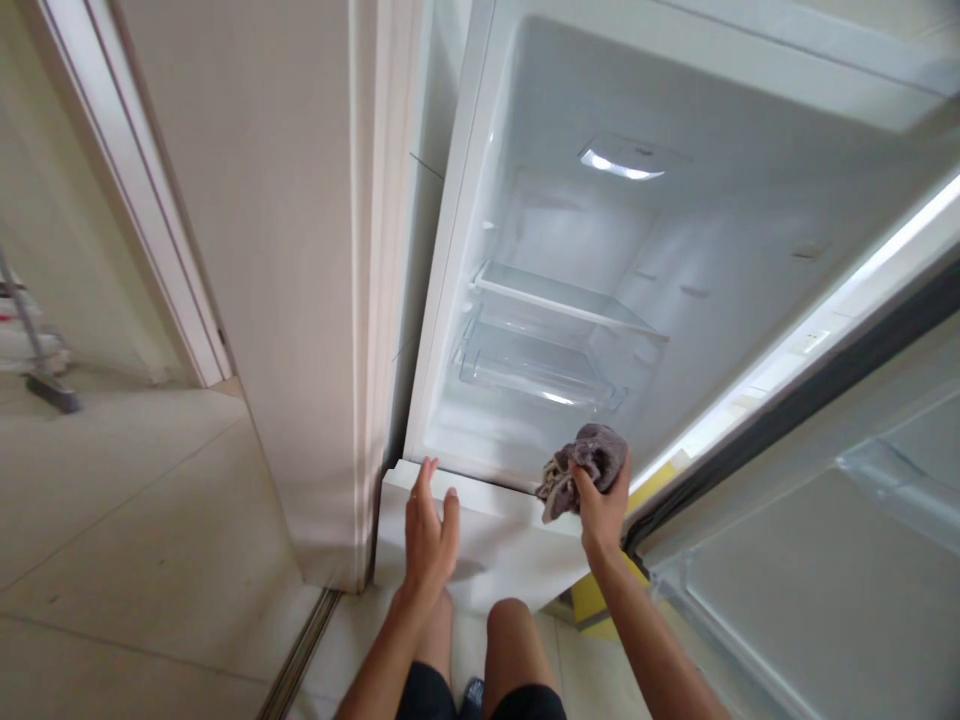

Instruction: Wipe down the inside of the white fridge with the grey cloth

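An open white fridge fills the upper right of the head view, its compartment bare except for a clear shelf and a clear drawer. My right hand is closed round a crumpled grey cloth at the compartment's lower front edge. My left hand is open, fingers stretched upward, close to the top of the white lower door. My knees show below the hands.
The fridge's opened door with clear bins stands at the right. A beige cabinet panel flanks the fridge on the left. A tiled floor spreads left, with a mop or broom at the far left. Something yellow lies under my right forearm.
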`<action>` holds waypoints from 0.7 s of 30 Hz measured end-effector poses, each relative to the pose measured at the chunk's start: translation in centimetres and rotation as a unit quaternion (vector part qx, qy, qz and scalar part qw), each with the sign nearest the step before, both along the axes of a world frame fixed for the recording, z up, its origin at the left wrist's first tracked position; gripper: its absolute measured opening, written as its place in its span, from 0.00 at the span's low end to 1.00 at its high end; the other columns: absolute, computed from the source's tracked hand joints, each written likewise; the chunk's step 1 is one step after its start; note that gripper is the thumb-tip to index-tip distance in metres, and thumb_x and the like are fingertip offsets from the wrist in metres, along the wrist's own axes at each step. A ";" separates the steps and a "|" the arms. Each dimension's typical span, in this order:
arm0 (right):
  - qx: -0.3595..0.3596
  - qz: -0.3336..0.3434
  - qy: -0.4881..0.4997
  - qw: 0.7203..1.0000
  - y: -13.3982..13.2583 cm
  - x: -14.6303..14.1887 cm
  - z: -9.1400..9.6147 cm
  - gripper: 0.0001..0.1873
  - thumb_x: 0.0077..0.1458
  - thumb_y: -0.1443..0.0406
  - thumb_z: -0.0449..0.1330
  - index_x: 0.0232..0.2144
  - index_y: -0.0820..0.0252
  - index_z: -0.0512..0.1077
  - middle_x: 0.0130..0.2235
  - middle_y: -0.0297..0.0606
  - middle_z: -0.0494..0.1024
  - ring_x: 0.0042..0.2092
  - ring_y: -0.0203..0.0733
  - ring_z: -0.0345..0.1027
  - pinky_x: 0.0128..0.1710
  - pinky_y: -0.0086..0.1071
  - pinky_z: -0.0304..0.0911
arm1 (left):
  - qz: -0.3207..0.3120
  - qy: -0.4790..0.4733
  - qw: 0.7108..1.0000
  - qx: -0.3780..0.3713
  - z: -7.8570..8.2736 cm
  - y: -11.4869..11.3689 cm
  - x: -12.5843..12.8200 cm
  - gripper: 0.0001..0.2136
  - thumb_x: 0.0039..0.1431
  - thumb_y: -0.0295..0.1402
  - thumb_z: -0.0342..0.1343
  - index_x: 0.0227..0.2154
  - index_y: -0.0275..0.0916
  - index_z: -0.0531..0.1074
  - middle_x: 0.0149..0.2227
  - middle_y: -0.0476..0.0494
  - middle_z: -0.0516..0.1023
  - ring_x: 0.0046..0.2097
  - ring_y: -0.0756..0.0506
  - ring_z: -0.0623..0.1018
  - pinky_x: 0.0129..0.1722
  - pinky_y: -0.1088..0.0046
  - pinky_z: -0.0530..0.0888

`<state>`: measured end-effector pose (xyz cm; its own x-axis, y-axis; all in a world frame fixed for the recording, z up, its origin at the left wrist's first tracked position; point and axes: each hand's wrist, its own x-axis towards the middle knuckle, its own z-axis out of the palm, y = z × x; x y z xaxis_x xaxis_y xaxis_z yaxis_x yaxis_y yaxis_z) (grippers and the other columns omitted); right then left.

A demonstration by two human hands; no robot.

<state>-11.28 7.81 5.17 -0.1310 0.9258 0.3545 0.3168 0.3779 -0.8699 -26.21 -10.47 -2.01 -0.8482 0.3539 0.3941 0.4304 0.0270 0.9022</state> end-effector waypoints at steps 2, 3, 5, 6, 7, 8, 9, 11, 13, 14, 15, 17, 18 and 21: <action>0.011 -0.025 -0.049 0.998 2.3 -0.3 -0.7 0.56 0.53 0.48 0.57 0.75 0.63 0.38 0.73 0.47 0.53 0.72 0.51 0.51 0.71 0.46 0.49 | 0.056 0.010 0.996 -0.068 -2.2 1.3 -4.0 0.30 0.67 0.42 0.48 0.67 0.32 0.57 0.66 0.23 0.68 0.69 0.32 0.66 0.68 0.45 0.64; 0.016 -0.023 -0.090 0.996 3.3 -0.7 -1.3 0.55 0.54 0.50 0.56 0.75 0.65 0.38 0.73 0.50 0.53 0.72 0.51 0.50 0.71 0.46 0.49 | 0.081 0.015 0.992 -0.099 -3.2 1.9 -5.6 0.32 0.65 0.42 0.49 0.66 0.28 0.57 0.66 0.19 0.68 0.71 0.29 0.64 0.68 0.43 0.63; 0.024 -0.004 -0.214 0.977 5.0 -1.7 -2.8 0.51 0.56 0.54 0.54 0.74 0.68 0.40 0.72 0.53 0.54 0.72 0.54 0.50 0.71 0.49 0.49 | 0.105 0.028 0.984 -0.142 -4.8 3.2 -8.1 0.33 0.65 0.43 0.48 0.65 0.23 0.56 0.65 0.14 0.67 0.71 0.27 0.62 0.67 0.42 0.64; 0.027 0.003 -0.281 0.959 5.8 -2.3 -3.5 0.49 0.57 0.55 0.55 0.74 0.66 0.43 0.72 0.53 0.55 0.73 0.56 0.49 0.71 0.52 0.47 | 0.109 0.034 0.981 -0.157 -5.3 3.7 -8.9 0.33 0.66 0.44 0.47 0.65 0.22 0.56 0.65 0.13 0.67 0.71 0.27 0.63 0.67 0.43 0.65; 0.025 0.008 -0.343 0.939 6.5 -3.0 -4.1 0.47 0.58 0.55 0.56 0.74 0.64 0.47 0.72 0.52 0.57 0.72 0.58 0.49 0.71 0.55 0.45 | 0.109 0.040 0.979 -0.169 -5.7 4.2 -9.5 0.33 0.66 0.44 0.46 0.65 0.21 0.56 0.64 0.13 0.67 0.70 0.27 0.65 0.66 0.44 0.66; 0.021 0.009 -0.393 0.919 7.3 -3.7 -4.5 0.44 0.60 0.54 0.57 0.73 0.61 0.50 0.71 0.52 0.59 0.72 0.59 0.51 0.71 0.58 0.44 | 0.109 0.043 0.977 -0.181 -5.8 4.7 -9.8 0.34 0.67 0.45 0.45 0.65 0.21 0.56 0.64 0.13 0.68 0.68 0.27 0.67 0.64 0.46 0.68; 0.014 0.008 -0.429 0.903 8.0 -4.4 -4.7 0.42 0.61 0.52 0.57 0.72 0.60 0.53 0.70 0.53 0.61 0.71 0.61 0.53 0.70 0.60 0.44 | 0.112 0.044 0.974 -0.194 -5.8 5.1 -10.0 0.34 0.67 0.46 0.45 0.65 0.21 0.57 0.63 0.13 0.69 0.66 0.27 0.71 0.62 0.47 0.70; -0.003 -0.003 -0.464 0.886 9.6 -5.7 -4.7 0.42 0.64 0.48 0.56 0.72 0.62 0.54 0.67 0.56 0.65 0.68 0.61 0.58 0.68 0.59 0.49 | 0.136 0.037 0.964 -0.227 -5.5 5.9 -10.1 0.33 0.68 0.46 0.43 0.65 0.20 0.58 0.60 0.13 0.72 0.60 0.28 0.77 0.58 0.49 0.73; -0.011 -0.009 -0.477 0.879 11.1 -7.0 -4.4 0.42 0.65 0.47 0.54 0.72 0.65 0.52 0.65 0.58 0.67 0.66 0.61 0.61 0.66 0.56 0.55 | 0.175 0.032 0.949 -0.262 -5.0 6.6 -10.0 0.33 0.70 0.46 0.41 0.64 0.20 0.60 0.56 0.13 0.76 0.55 0.28 0.80 0.54 0.50 0.75; -0.009 -0.015 -0.483 0.876 11.8 -7.6 -4.3 0.42 0.66 0.47 0.54 0.72 0.65 0.52 0.65 0.59 0.67 0.65 0.61 0.62 0.64 0.56 0.57 | 0.195 0.034 0.940 -0.276 -4.8 6.8 -9.9 0.33 0.70 0.46 0.41 0.63 0.19 0.61 0.54 0.14 0.77 0.53 0.27 0.81 0.53 0.50 0.75; -0.003 -0.024 -0.489 0.872 12.4 -8.2 -4.3 0.41 0.66 0.47 0.54 0.71 0.66 0.53 0.65 0.60 0.67 0.64 0.62 0.63 0.63 0.57 0.58 | 0.213 0.042 0.933 -0.288 -4.7 7.1 -9.8 0.33 0.70 0.46 0.40 0.63 0.18 0.61 0.53 0.14 0.78 0.52 0.27 0.81 0.53 0.50 0.74; 0.012 -0.041 -0.505 0.862 13.6 -9.4 -4.6 0.38 0.66 0.48 0.54 0.68 0.66 0.59 0.63 0.62 0.68 0.63 0.64 0.64 0.60 0.61 0.59 | 0.237 0.063 0.922 -0.300 -4.7 7.4 -9.6 0.33 0.71 0.47 0.39 0.62 0.17 0.62 0.51 0.14 0.78 0.52 0.27 0.81 0.53 0.51 0.74; 0.019 -0.047 -0.512 0.857 14.2 -9.9 -4.8 0.36 0.66 0.49 0.55 0.66 0.66 0.62 0.62 0.63 0.69 0.63 0.65 0.64 0.59 0.63 0.59 | 0.244 0.071 0.918 -0.303 -4.7 7.5 -9.5 0.33 0.71 0.47 0.38 0.62 0.17 0.63 0.51 0.14 0.79 0.52 0.27 0.81 0.52 0.52 0.74; 0.031 -0.042 -0.517 0.854 16.2 -11.4 -5.2 0.31 0.65 0.50 0.57 0.60 0.65 0.71 0.61 0.62 0.71 0.63 0.70 0.62 0.60 0.67 0.56 | 0.258 0.087 0.911 -0.311 -5.2 7.5 -9.4 0.33 0.72 0.46 0.38 0.62 0.17 0.64 0.50 0.16 0.79 0.50 0.29 0.82 0.52 0.54 0.74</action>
